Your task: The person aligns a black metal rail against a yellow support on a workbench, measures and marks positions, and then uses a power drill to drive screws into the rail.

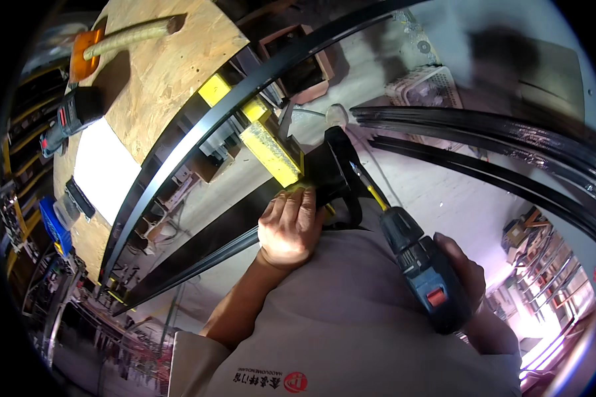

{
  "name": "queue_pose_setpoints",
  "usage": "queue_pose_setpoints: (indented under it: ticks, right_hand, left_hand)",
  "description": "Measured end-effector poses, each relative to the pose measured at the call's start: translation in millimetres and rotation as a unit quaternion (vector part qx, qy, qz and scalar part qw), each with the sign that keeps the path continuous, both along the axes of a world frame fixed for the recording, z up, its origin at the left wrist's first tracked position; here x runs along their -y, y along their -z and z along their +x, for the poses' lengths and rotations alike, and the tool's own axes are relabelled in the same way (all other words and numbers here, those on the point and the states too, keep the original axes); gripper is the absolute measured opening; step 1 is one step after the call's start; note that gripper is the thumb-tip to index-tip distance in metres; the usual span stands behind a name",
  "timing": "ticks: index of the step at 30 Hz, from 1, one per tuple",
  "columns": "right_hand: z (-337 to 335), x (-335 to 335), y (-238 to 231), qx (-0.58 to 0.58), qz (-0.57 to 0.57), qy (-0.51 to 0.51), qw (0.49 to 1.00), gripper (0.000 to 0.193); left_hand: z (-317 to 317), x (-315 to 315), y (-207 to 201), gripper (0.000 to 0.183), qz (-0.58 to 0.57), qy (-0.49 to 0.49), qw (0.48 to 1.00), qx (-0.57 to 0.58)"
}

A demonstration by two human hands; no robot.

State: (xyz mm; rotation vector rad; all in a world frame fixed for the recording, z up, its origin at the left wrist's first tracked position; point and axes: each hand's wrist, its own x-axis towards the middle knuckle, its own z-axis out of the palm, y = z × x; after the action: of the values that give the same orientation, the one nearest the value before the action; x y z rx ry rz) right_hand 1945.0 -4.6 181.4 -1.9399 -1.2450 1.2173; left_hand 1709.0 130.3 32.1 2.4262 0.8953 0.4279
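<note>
Black drill [425,272] in right-hand fingers [467,268]

The right hand [470,278] is mostly hidden behind the drill [420,268]; only fingers and part of the palm show, so its grip can't be fully read. The drill's bit [367,185] tip disappears against the black bracket [338,169]. The left hand [290,225] covers the spot where the bracket meets the black rail [198,251]. The tabletop [159,73] runs out at the top edge. Shelves at far left and lower right are too blurred to tell.
</note>
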Motion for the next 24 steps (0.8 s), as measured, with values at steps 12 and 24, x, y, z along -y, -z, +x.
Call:
queue_pose_setpoints:
  ticks: [12,24]
  right_hand:
    - [-7.5,-75.3,-48.1,-0.011,-0.167,-0.163,0.972,0.065]
    - [-31.5,-134.2,-62.4,0.026,-0.245,-0.214,0.945,0.074]
  left_hand:
    - [-6.7,3.2,8.4,0.036,0.021,0.021,1.0,0.006]
    - [-6.7,-0.7,7.9,0.027,0.037,0.026,0.999,-0.007]
